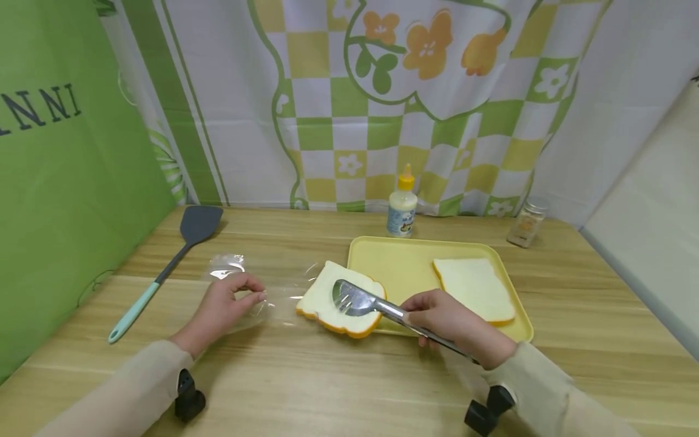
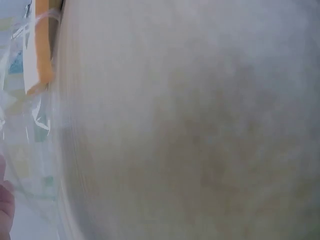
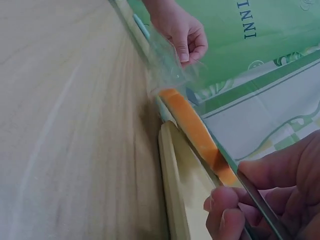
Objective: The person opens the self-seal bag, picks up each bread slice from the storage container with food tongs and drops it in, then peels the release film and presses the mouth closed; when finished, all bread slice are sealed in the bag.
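Observation:
My left hand (image 1: 221, 309) pinches the edge of a clear plastic bag (image 1: 232, 266) between thumb and fingers, left of the middle of the table. My right hand (image 1: 450, 318) grips metal tongs (image 1: 389, 311), whose flat blade lies over a white bread slice (image 1: 319, 292) with an orange-brown crust. The slice is tilted, its right part over the tray's left edge and its left corner at the bag. How far it sits inside the bag I cannot tell. In the right wrist view, the crust (image 3: 192, 127) runs from the tongs (image 3: 262, 207) to the bag (image 3: 167, 67).
A yellow tray (image 1: 390, 258) bears a second bread slice (image 1: 475, 288) on its right side. Behind it stand a sauce bottle (image 1: 402, 209) with a yellow cap and a glass shaker jar (image 1: 528, 223). A spatula (image 1: 173, 267) lies at the left.

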The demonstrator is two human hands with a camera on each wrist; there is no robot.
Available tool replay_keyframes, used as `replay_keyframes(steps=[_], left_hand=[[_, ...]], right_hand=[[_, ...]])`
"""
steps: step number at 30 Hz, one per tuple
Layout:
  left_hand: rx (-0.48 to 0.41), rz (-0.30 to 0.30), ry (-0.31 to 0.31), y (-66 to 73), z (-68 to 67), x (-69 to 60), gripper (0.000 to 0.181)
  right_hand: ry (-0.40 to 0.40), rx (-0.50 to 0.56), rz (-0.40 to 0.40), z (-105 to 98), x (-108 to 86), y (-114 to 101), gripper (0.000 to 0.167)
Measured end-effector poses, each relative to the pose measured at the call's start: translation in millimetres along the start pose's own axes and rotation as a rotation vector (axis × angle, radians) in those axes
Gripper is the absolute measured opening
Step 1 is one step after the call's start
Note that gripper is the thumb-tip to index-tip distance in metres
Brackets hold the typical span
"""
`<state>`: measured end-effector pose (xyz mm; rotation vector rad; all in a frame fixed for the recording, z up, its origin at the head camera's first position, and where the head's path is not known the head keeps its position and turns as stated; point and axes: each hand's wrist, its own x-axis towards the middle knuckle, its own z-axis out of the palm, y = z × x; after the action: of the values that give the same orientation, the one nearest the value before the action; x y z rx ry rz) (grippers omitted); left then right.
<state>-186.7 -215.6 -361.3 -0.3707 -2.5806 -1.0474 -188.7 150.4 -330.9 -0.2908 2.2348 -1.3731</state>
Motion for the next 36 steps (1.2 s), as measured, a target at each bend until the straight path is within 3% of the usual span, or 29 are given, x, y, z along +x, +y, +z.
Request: replay_keyframes(steps=[4,11,16,21,31,36], left_hand=[[-0.026,-0.04,0.012,0.2,0.3,0.4,0.007],[-0.016,-0.069,0.025,-4.8,1.7,2.6,0.007],[-0.007,-0.065,0.017,-7.8,2.3,3.1,0.006],[-0.027,-0.074,0.014,-5.5,2.5,2.5,0.006],[-0.079,-0.087,0.01,0.8,5.8,0.4,0.005],[-0.095,-0.113,0.01,1.2,5.9,0.3,0.005]], right_hand=[[0.026,-0.04,-0.002,1,1.7,-2,0.026],[-0.017,-0.009,-0.028,-11,-1.8,-6,0.03],[-0.113,0.033,-0.066,-28,-2.0,-3,0.032],[-0.2,0.111,-0.036,-32,1.6,3,0.034],[-0.127,0.041,0.023,-22,6.2,2,0.029],[-0.17,0.068,0.034,-22,7.5,-4,0.029]])
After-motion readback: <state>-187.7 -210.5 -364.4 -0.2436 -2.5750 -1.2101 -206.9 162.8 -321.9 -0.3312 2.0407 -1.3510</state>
